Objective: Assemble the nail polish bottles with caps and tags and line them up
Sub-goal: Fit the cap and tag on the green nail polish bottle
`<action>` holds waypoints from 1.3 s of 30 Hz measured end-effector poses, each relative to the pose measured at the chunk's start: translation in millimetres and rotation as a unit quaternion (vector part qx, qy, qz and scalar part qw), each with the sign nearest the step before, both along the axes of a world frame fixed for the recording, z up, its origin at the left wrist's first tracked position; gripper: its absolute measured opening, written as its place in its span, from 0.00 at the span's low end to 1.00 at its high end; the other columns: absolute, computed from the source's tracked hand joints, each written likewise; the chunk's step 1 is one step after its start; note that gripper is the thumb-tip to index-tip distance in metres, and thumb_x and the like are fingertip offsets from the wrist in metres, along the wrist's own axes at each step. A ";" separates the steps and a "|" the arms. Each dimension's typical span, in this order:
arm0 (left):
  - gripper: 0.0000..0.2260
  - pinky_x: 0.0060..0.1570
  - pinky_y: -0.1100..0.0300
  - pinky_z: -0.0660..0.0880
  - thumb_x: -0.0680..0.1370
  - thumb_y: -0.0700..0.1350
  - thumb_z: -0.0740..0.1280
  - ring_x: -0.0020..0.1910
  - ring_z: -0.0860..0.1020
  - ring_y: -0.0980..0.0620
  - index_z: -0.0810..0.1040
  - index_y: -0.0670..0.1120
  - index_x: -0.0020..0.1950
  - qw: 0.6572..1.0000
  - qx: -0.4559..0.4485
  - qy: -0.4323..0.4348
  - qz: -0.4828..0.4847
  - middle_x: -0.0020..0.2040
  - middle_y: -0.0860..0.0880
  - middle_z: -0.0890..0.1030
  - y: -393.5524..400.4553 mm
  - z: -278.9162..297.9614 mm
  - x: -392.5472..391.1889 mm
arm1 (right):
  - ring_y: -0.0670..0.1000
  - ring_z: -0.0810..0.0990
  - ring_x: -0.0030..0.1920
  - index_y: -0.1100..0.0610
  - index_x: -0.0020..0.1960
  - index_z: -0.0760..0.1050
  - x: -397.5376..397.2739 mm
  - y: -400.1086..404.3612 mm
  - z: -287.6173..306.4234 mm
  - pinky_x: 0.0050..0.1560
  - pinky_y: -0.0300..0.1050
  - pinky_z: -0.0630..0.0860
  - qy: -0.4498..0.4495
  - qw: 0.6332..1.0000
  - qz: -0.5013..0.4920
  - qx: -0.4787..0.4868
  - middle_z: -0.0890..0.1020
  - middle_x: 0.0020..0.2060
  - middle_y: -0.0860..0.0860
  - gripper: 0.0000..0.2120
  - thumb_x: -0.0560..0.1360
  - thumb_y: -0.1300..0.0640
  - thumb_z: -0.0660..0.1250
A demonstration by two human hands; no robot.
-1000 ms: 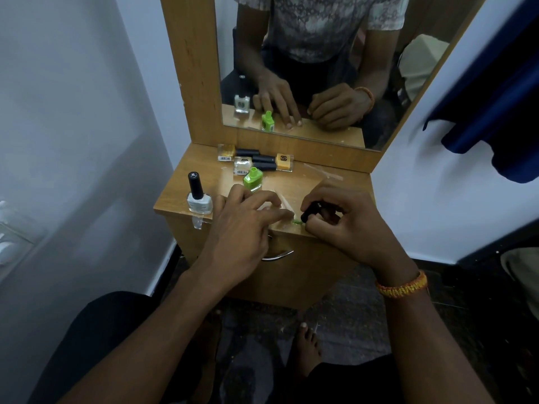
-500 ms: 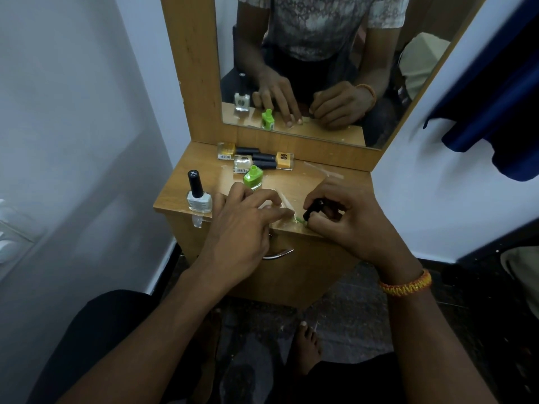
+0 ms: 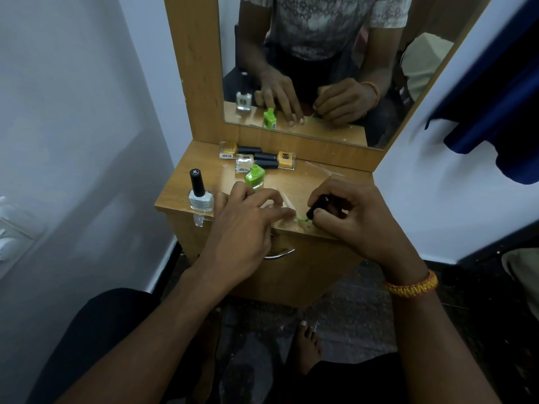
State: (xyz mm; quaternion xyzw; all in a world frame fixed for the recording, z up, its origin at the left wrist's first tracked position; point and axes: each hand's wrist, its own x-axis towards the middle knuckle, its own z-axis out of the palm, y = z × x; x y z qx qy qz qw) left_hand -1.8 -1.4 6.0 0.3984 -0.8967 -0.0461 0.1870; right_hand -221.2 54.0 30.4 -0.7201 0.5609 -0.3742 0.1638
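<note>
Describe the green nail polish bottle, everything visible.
The green nail polish bottle is small, squarish and bright lime, glossy like glass or clear plastic, filled with polish. Its short neck is open, no cap on. It stands upright on the wooden tabletop, just in front of three capped bottles lying flat, just beyond the left hand. Neither hand visibly touches it. Its reflection shows in the mirror.
</note>
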 end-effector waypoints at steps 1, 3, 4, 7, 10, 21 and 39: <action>0.23 0.51 0.54 0.53 0.77 0.46 0.55 0.60 0.65 0.51 0.79 0.64 0.65 1.000 0.000 0.000 0.000 0.67 0.61 0.74 0.2 0.1 -0.2 | 0.52 0.80 0.43 0.55 0.50 0.84 -0.6 0.4 1.0 0.43 0.55 0.79 -0.010 1.000 -0.005 -0.007 0.82 0.43 0.49 0.07 0.75 0.54 0.70; 0.23 0.51 0.55 0.52 0.77 0.46 0.55 0.60 0.65 0.51 0.79 0.64 0.65 1.000 -0.001 0.001 0.000 0.66 0.61 0.75 0.1 0.1 -0.7 | 0.57 0.80 0.44 0.55 0.51 0.83 0.6 0.0 1.2 0.44 0.59 0.78 -0.023 1.000 -0.012 -0.014 0.83 0.44 0.51 0.08 0.76 0.53 0.69; 0.23 0.51 0.55 0.52 0.77 0.46 0.55 0.60 0.65 0.51 0.79 0.64 0.65 1.000 -0.001 0.000 0.000 0.66 0.61 0.75 0.0 -0.2 -0.8 | 0.56 0.80 0.44 0.55 0.51 0.83 2.3 -0.6 0.5 0.44 0.58 0.78 -0.020 1.000 -0.012 -0.012 0.82 0.44 0.51 0.08 0.76 0.53 0.69; 0.23 0.53 0.54 0.54 0.77 0.46 0.55 0.61 0.65 0.51 0.79 0.64 0.66 1.000 0.001 -0.004 0.000 0.67 0.61 0.74 -0.6 -1.4 -0.6 | 0.48 0.78 0.44 0.53 0.51 0.83 7.1 -2.6 -3.6 0.43 0.50 0.76 0.015 1.000 -0.001 0.013 0.81 0.44 0.46 0.10 0.76 0.49 0.68; 0.23 0.52 0.54 0.54 0.77 0.46 0.55 0.60 0.65 0.51 0.79 0.64 0.66 1.000 0.000 -0.002 0.001 0.67 0.61 0.74 -1.0 -1.5 -0.2 | 0.48 0.78 0.44 0.53 0.50 0.83 5.1 -1.7 -2.6 0.43 0.49 0.76 0.011 1.000 0.003 0.023 0.81 0.44 0.45 0.10 0.75 0.49 0.68; 0.23 0.53 0.53 0.56 0.77 0.46 0.55 0.60 0.65 0.50 0.79 0.64 0.66 1.000 0.002 0.001 -0.002 0.66 0.60 0.75 -1.8 -3.4 -0.4 | 0.48 0.79 0.45 0.53 0.51 0.84 6.3 -3.0 -4.6 0.42 0.43 0.77 0.014 0.999 -0.006 0.047 0.83 0.44 0.46 0.10 0.76 0.49 0.69; 0.24 0.55 0.52 0.58 0.77 0.47 0.54 0.60 0.65 0.51 0.79 0.64 0.66 1.000 0.016 0.002 0.001 0.67 0.61 0.74 -0.4 -1.4 -1.6 | 0.47 0.80 0.44 0.55 0.51 0.84 5.0 0.9 3.3 0.41 0.34 0.75 0.000 0.999 -0.034 0.020 0.84 0.43 0.46 0.05 0.78 0.55 0.72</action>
